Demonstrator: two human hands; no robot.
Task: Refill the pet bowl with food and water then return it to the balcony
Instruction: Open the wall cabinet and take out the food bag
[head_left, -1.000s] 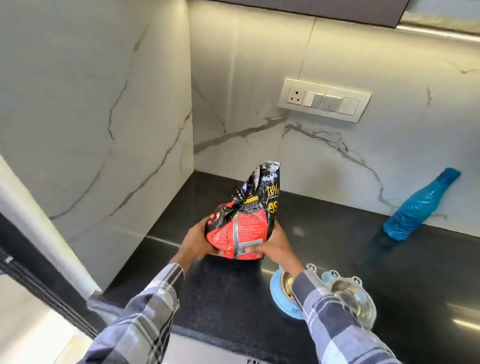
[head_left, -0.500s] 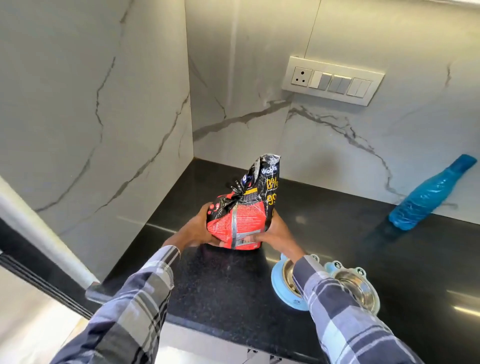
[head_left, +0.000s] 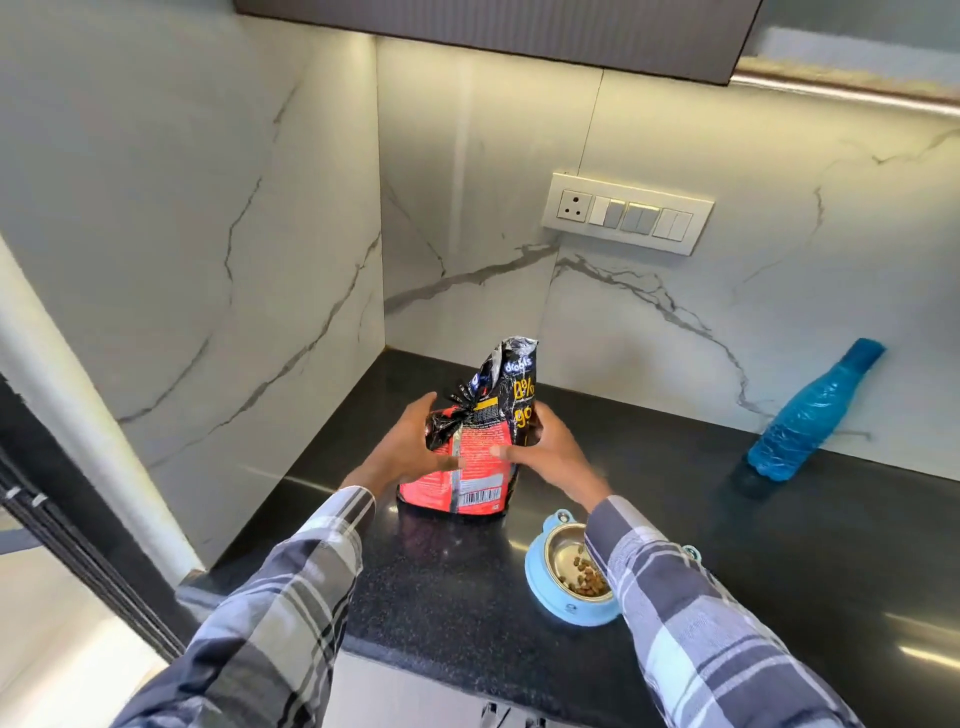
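A red and black pet food bag (head_left: 480, 467) stands upright on the black counter (head_left: 441, 597), its crumpled top twisted. My left hand (head_left: 410, 452) wraps its left side and my right hand (head_left: 550, 457) holds its right side, thumbs on the front. Near the front edge sits a light blue double pet bowl (head_left: 556, 603); its left steel cup holds brown kibble, and my right sleeve hides the other cup. A blue water bottle (head_left: 810, 415) leans against the back wall at the right.
White marble walls close the counter at the left and back. A switch panel (head_left: 626, 213) sits on the back wall under a dark overhead cabinet (head_left: 519, 36). The counter's front edge runs just behind my forearms.
The bag stays on the counter while both hands have slid higher up its sides. The camera has tilted, bringing the overhead cabinet and the kibble in the bowl into sight.
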